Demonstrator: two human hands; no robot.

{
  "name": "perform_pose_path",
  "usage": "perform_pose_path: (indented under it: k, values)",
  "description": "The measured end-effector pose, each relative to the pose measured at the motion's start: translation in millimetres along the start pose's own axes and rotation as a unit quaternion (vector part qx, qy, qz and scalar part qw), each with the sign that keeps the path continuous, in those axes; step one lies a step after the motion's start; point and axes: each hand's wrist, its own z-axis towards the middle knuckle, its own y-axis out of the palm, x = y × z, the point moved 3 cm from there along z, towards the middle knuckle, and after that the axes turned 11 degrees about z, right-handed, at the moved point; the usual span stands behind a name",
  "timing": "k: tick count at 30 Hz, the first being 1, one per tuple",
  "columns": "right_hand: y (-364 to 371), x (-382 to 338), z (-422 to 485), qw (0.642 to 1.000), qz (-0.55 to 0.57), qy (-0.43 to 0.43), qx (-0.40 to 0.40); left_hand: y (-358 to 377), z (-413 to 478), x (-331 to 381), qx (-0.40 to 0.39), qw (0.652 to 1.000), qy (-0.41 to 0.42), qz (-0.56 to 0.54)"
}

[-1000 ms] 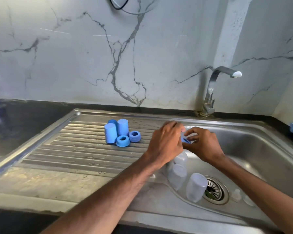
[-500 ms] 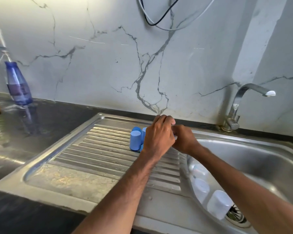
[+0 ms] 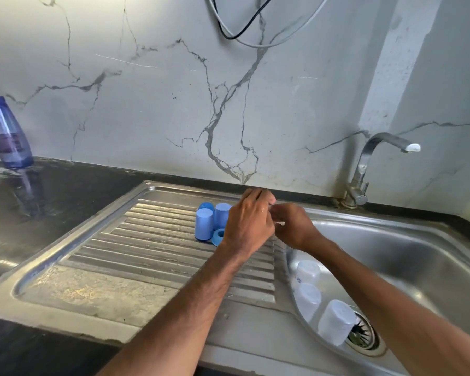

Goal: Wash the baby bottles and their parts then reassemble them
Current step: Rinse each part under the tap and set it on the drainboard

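I am guessing reassembly: left grip (image 3: 248, 226) meeting right grip (image 3: 293, 227) at three o'clock of blue caps (image 3: 204, 225), clamping I cannot tell; next, fetching a bottle (image 3: 307, 272).

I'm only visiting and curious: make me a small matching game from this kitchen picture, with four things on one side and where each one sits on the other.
Things
1. blue caps
2. clear bottles
3. purple bottle
4. tap

Places
A. in the sink basin, near the drain
B. on the black counter, far left
C. on the ribbed drainboard
D. by the wall, behind the basin

Pairs: 1-C, 2-A, 3-B, 4-D
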Motion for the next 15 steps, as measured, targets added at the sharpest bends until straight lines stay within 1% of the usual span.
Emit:
perform_pose_path:
  k: [3, 8, 15]
  values:
    - [-11.7, 12.1, -9.2, 1.000, 0.006, 0.007, 0.021, 7.3, -1.7, 12.0, -0.024, 0.999, 0.041, -0.006]
    - [-32.4, 38.7, -27.5, 0.998, 0.010, 0.045, 0.038, 13.6, -5.2, 28.4, -0.058, 0.995, 0.080, -0.016]
    - [-62.2, 64.9, -57.8, 0.996, 0.004, 0.058, 0.070, 24.7, -10.7, 42.3, -0.085, 0.990, 0.111, -0.034]
